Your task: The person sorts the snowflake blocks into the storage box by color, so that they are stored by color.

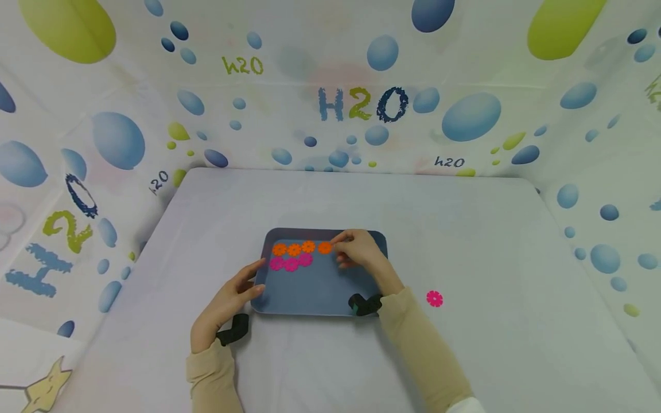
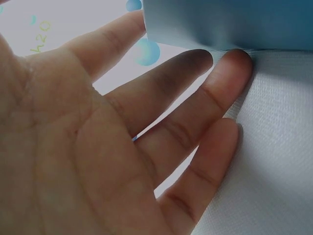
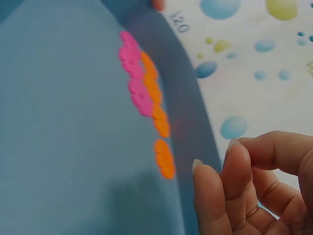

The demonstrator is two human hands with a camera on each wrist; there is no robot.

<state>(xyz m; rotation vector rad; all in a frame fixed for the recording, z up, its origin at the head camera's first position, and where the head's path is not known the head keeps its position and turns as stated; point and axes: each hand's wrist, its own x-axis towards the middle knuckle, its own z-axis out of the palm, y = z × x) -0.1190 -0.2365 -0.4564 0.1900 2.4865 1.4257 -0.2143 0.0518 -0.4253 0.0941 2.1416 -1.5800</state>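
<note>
Head view: your two hands worked at the blue tray (image 1: 320,289) on the table (image 1: 465,241).

Your left hand (image 1: 227,301) lay flat with straight fingers (image 2: 215,93) against the tray's left edge, holding nothing, probably to keep the tray from sliding. Your right hand (image 1: 361,249) hovered over the far right part of the tray, fingers (image 3: 234,166) curled together beside the last orange flower piece (image 1: 325,247); I could not tell if they pinched it or had let go. The four orange pieces (image 1: 302,248) stood in one row near the far rim and three pink pieces (image 1: 291,263) in a row just before them, sorted by colour as it seemed. One pink flower piece (image 1: 435,298) lay alone on the table, right of the tray. On the wall cloth (image 1: 330,86) you could read "H2O" (image 1: 362,105) and small "h2o" prints.
</note>
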